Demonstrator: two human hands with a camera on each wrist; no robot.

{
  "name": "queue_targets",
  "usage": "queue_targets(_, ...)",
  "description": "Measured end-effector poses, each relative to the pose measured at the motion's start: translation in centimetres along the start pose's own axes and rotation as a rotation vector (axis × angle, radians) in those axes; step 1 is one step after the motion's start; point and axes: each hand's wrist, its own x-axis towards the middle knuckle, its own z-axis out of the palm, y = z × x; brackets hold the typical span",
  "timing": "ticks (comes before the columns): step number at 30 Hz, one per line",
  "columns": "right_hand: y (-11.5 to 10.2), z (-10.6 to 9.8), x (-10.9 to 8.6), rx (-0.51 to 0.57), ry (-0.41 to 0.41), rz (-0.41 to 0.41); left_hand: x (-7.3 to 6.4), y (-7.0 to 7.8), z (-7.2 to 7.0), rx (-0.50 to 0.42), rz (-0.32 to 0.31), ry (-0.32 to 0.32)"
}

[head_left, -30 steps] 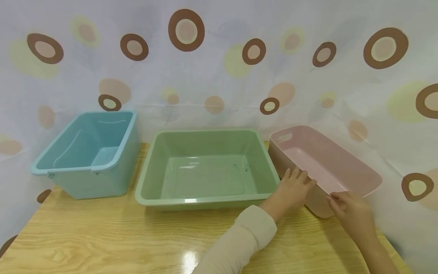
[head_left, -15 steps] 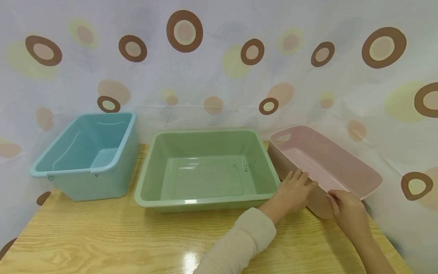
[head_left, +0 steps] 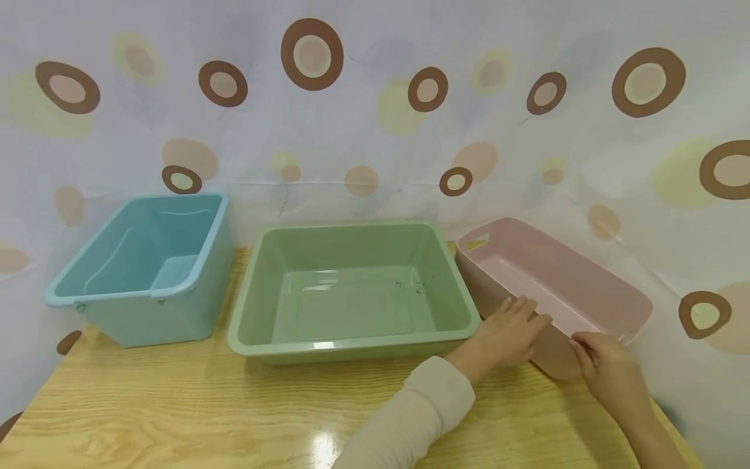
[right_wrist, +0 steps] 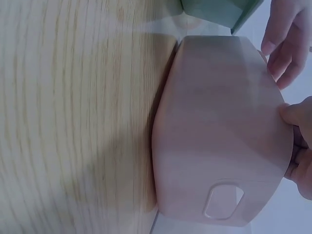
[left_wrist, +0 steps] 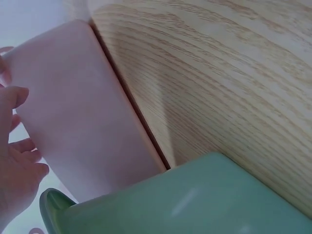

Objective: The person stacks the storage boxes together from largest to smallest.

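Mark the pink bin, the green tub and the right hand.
Pink bin [head_left: 565, 273], head view, inner wall.
Green tub [head_left: 354, 307], head view, inner floor.
Right hand [head_left: 612, 370], head view, back of the hand.

Circle-patterned backdrop [head_left: 351, 130]; wood-grain tabletop [head_left: 176, 404]

Three bins [head_left: 351, 303] on table [head_left: 234, 404], hands [head_left: 508, 332] at rightmost bin [head_left: 577, 280]

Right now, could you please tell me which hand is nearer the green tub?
Left: the left hand is at the pink bin, beside the near-right corner of the green tub; the right hand pinches the bin's rim farther right.
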Motion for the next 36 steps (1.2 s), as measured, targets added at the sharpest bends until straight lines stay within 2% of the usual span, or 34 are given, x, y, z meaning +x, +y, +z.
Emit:
queue_targets(4, 0.4, -0.5, -0.4, 0.001, -0.003, 0.028, 0.2, 0.1, 0.0, 0.018, 0.014, -0.044)
queue_targets(8, 0.8, -0.8, -0.7, 0.022, -0.003, 0.045, 0.3, 0.0, 0.1, 0.021, 0.000, -0.060)
queue_targets(16, 1.1, -1.0, -0.8, 0.081, -0.001, 0.055, 0.1, -0.6, 0.1, 0.033, -0.016, -0.014)
queue_targets(21, 1.3, -1.0, -0.8, 0.084, 0.016, 0.031, 0.0, -0.7, 0.3, 0.021, -0.014, -0.002)
queue_targets(26, 1.6, -0.9, -0.7, 0.077, 0.025, 0.019, 0.0, -0.5, 0.3, 0.030, -0.017, 0.001)
queue_targets(33, 1.8, -0.8, -0.7, -0.002, -0.004, 0.041, -0.1, -0.5, 0.1, 0.039, -0.024, -0.040)
queue_targets(36, 2.0, -0.7, -0.8, -0.020, -0.001, 0.043, -0.1, -0.9, 0.1, 0.054, -0.030, -0.027)
